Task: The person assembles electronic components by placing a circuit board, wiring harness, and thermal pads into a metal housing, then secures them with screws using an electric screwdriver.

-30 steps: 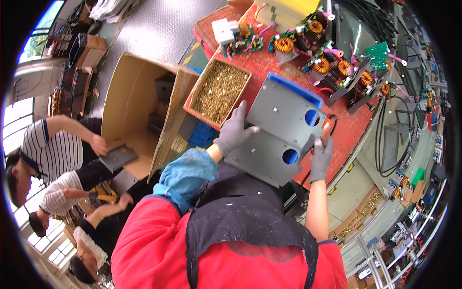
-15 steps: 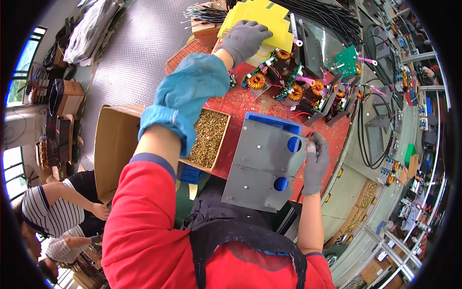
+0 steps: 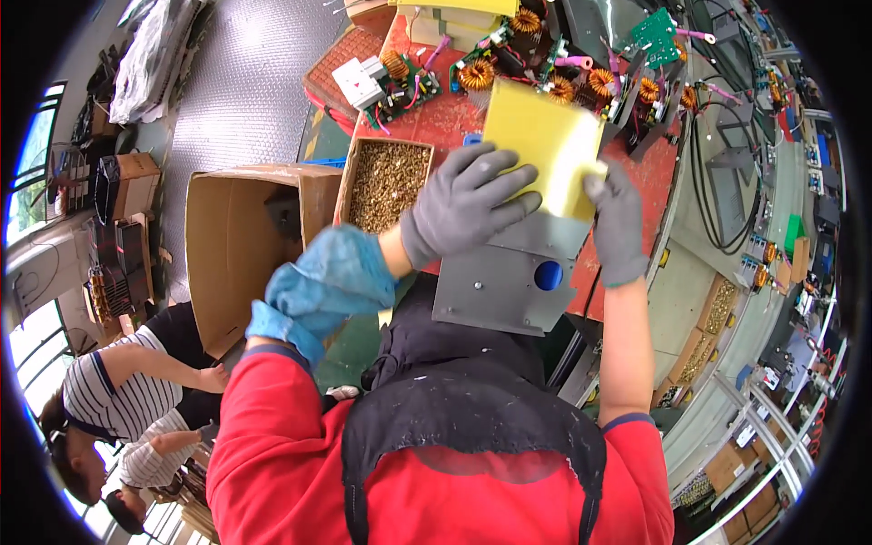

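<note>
One thin, glossy, yellow four-sided sheet is ahead of us at about 1 o'clock, over the far part of a flat dark grey metal panel with a round hole. The panel's near part shows bare, hole included. We can't tell if the sheet lies flush on it or floats just above.

Key relation: sheet to panel. We read the sheet's long axis as roughly 12–6, tipped slightly toward 1; its near edge is partly covered, so treat as approximate.

Our left hand, grey fabric glove, is back up, fingers spread across the sheet's 8 o'clock corner. From there, sheet middle is at 2, bare panel at 5. Thumb hidden: we can't tell pinch from press.

Our right hand, matching glove, is at the sheet's 4 o'clock edge, digits bent. From there, sheet middle is at 10–11, bare panel at 8. Maybe an edge grip; glare and blur, so we can't confirm.

Left is nearer: it overlaps the sheet, right only meets the border.

Around us: straight-sided tan box of small brass-coloured parts, 9–10 from our left hand; copper-coloured ring coils beyond the sheet's far edge.
</note>
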The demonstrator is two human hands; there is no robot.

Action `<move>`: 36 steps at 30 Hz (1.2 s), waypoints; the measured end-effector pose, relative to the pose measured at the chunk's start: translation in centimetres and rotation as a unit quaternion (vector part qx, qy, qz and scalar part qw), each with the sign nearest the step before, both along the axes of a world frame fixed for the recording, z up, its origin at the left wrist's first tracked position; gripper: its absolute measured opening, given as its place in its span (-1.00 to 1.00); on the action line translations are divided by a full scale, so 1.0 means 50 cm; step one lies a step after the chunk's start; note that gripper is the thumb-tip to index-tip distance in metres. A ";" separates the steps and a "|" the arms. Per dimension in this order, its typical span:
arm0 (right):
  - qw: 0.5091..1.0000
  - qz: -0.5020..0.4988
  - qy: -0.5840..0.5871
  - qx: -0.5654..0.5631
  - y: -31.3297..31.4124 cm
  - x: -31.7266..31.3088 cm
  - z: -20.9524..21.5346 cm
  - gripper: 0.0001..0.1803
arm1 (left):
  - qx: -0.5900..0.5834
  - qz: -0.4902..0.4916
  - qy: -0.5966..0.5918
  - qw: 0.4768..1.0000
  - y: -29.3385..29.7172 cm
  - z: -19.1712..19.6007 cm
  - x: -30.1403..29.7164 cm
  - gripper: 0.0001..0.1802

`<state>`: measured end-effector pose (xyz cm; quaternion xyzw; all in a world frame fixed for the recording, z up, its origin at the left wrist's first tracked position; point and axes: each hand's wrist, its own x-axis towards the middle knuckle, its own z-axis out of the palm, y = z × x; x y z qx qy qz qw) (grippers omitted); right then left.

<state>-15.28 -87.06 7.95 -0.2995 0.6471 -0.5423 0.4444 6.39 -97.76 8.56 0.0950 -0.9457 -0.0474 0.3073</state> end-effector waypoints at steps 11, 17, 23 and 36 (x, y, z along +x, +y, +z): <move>0.992 -0.037 0.022 0.117 0.102 0.053 -0.183 -0.74 | 0.264 0.226 -0.126 0.929 0.115 -0.184 0.029 -0.43; 0.960 -0.007 0.161 0.227 0.083 0.066 -0.171 -0.65 | 0.265 0.228 -0.115 0.930 0.118 -0.197 0.036 -0.43; 0.953 -0.041 0.217 0.210 0.090 0.074 -0.192 -0.55 | 0.271 0.233 -0.114 0.927 0.117 -0.194 0.031 -0.43; 0.862 0.018 0.444 0.246 0.081 0.083 -0.151 -0.62 | 0.260 0.232 -0.118 0.930 0.109 -0.199 0.028 -0.40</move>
